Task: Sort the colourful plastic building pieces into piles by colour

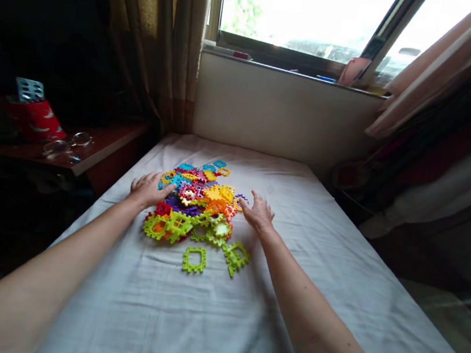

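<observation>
A heap of colourful plastic interlocking pieces [216,192] lies on a pale sheet [214,325], in blue, red, yellow, orange, purple and lime green. At the heap's left side is my left hand [148,189], fingers spread, its thumb reaching over the blue pieces. My right hand [259,211] is open at the right side, thumb and fingers apart, close to a purple piece [240,202]. Neither hand grips a piece. Nearer to me, a square lime-green frame piece [194,259] lies apart, with more lime-green pieces [235,257] to its right.
On the left, a dark reddish table [104,143] carries a red container [35,119] with a blister pack [29,90] and a pair of glasses [67,145]. A curtain [183,46] hangs beside the window. Clothes [459,173] hang along the right.
</observation>
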### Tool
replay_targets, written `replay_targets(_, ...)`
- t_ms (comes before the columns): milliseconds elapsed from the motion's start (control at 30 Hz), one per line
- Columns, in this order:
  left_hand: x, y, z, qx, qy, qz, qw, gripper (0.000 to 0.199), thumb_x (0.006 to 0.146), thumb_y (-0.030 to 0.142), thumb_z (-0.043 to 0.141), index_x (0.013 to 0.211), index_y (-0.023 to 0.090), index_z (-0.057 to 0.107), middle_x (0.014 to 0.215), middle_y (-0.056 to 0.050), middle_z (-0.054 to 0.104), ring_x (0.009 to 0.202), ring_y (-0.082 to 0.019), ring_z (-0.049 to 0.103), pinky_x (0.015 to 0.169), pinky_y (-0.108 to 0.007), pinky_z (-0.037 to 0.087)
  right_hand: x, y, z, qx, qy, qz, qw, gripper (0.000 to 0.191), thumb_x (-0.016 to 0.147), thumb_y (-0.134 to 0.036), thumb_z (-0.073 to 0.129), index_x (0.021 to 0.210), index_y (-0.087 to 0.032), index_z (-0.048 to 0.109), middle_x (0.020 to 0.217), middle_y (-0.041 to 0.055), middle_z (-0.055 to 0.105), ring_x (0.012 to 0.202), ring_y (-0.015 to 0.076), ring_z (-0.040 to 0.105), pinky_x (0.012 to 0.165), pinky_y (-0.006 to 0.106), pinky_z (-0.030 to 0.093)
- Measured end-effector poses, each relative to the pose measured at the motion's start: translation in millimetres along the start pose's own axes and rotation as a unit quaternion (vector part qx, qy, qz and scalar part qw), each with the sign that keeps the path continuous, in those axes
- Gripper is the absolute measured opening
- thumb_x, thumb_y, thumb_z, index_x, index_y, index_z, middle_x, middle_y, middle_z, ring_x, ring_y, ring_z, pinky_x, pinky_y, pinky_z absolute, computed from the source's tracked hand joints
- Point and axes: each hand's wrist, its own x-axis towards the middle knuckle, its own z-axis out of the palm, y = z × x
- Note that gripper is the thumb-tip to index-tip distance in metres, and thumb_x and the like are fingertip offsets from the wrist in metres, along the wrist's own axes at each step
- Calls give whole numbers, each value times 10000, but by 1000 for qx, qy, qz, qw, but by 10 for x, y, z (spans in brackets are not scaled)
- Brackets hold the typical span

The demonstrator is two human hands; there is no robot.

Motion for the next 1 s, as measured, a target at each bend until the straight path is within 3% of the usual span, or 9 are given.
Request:
replay_targets(67, 7, 40, 84, -31, -31, -38, 998, 725, 797, 673, 563, 1317, 168, 582, 1414, -208, 586, 1367, -409, 481, 1146, -594, 296, -40, -59, 147, -10, -20, 20, 1000, 607, 939, -528, 550, 1406, -139, 561, 1321, 223, 619, 1253, 375, 553, 1024, 551, 409)
replay_targets(200, -129, 333, 331, -92, -48, -6, 995, 772, 764, 685, 614, 1332, 165, 567, 1437, -195, 572, 1372, -349, 498, 1129, -442, 371, -160, -328, 496, 22, -28, 19, 999, 527, 955, -535, 514, 1374, -224, 591, 1335, 159, 627, 1278, 329, 554, 1084, 516, 395)
replay_targets(300, -220, 633, 435, -263, -44, 3, 964, 762, 676, 653, 721, 1242, 153, 616, 1363, -199, 623, 1353, -368, 507, 1124, -453, 376, -160, -546, 643, 108, 3, 6, 994, 496, 935, -465, 564, 1354, -203, 603, 1383, 162, 596, 1324, 299, 528, 1113, 455, 403)
replay_targets(400, -257, 885, 381, -368, -66, 20, 927, 708, 704, 682, 677, 1176, 155, 641, 1217, -158, 701, 1203, -332, 619, 1037, -447, 467, -67, -706, 646, 220, 12, -15, 975, 453, 934, -386, 558, 1321, -160, 620, 1371, 161, 614, 1325, 262, 533, 1120, 407, 411)
replay_targets(500, -312, 994, 191, -418, -96, 45, 902, 730, 766, 710, 595, 1245, 160, 608, 1172, -127, 720, 1064, -262, 684, 934, -390, 535, 17, -765, 538, 331, -46, -50, 941, 417, 938, -384, 545, 1293, -185, 640, 1268, 100, 691, 1204, 207, 627, 1059, 347, 472)
replay_targets(633, -547, 802, -115, -432, -132, 47, 891, 792, 682, 705, 701, 1266, 179, 611, 1254, -131, 695, 1159, -279, 649, 998, -391, 508, -39, -552, 299, 386, -85, -86, 915, 384, 900, -385, 607, 1220, -192, 692, 1221, 80, 723, 1119, 190, 674, 1012, 319, 505)
replay_targets(767, -994, 333, -246, -307, -122, 75, 941, 861, 694, 783, 622, 1321, 193, 604, 1357, -141, 642, 1268, -322, 587, 1085, -451, 452, -305, -35, 109, 330, -76, -82, 937, 290, 887, -367, 618, 1082, -200, 754, 1138, 77, 758, 1067, 204, 698, 1006, 350, 514)
replay_targets(900, -1495, 4, -96, -102, -121, 170, 973, 982, 638, 741, 698, 1459, 240, 500, 1589, -148, 402, 1479, -365, 334, 1201, -521, 284, -679, 362, 76, 245, -73, -51, 965, 262, 869, -315, 628, 1072, -209, 753, 1107, 73, 767, 968, 195, 717, 927, 353, 556)
replay_targets(1000, -1695, 20, 110, -5, -109, 189, 976, 963, 655, 653, 744, 1498, 296, 443, 1630, -133, 328, 1515, -386, 243, 1203, -597, 217, -907, 389, 72, 214, -68, -81, 971, 251, 855, -296, 633, 1058, -211, 754, 1119, 66, 761, 957, 185, 713, 904, 346, 564)
